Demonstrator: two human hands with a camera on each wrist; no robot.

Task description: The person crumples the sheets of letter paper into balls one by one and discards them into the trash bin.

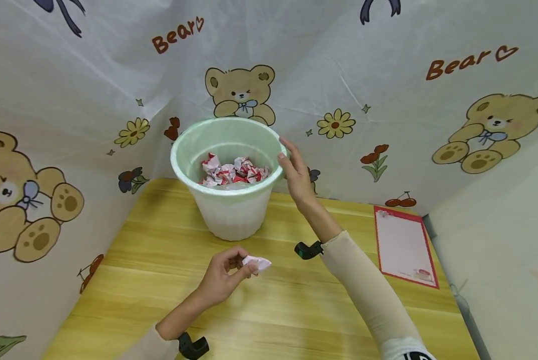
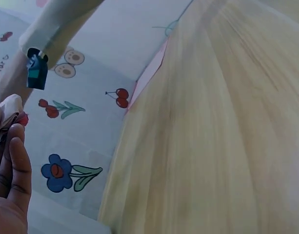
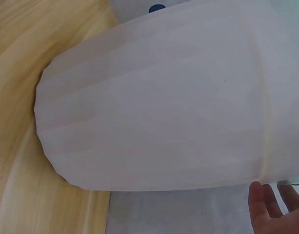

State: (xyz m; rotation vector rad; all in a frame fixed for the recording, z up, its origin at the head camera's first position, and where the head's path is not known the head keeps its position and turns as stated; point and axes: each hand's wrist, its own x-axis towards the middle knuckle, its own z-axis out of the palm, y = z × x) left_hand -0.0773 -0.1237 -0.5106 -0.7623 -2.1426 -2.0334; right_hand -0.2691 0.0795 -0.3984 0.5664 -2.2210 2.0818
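Observation:
A pale green and white plastic bin (image 1: pixel 237 210) stands upright at the back of the wooden table. Crumpled red-and-white paper balls (image 1: pixel 232 170) lie inside it. In front of the bin, my left hand (image 1: pixel 225 275) pinches a crumpled piece of paper (image 1: pixel 258 263) between thumb and fingers. That paper (image 2: pixel 11 108) also shows at the left edge of the left wrist view. My right hand (image 1: pixel 297 176) touches the bin's right rim with fairly straight fingers. In the right wrist view, fingertips (image 3: pixel 256 190) meet the bin's wall (image 3: pixel 154 107) near its upper end.
A white sheet of paper with a red border (image 1: pixel 404 245) lies flat at the table's right side. Bear-patterned cloth (image 1: pixel 296 60) hangs directly behind the table (image 1: pixel 314 310) and along its sides. Each wrist wears a black camera mount (image 1: pixel 308 250).

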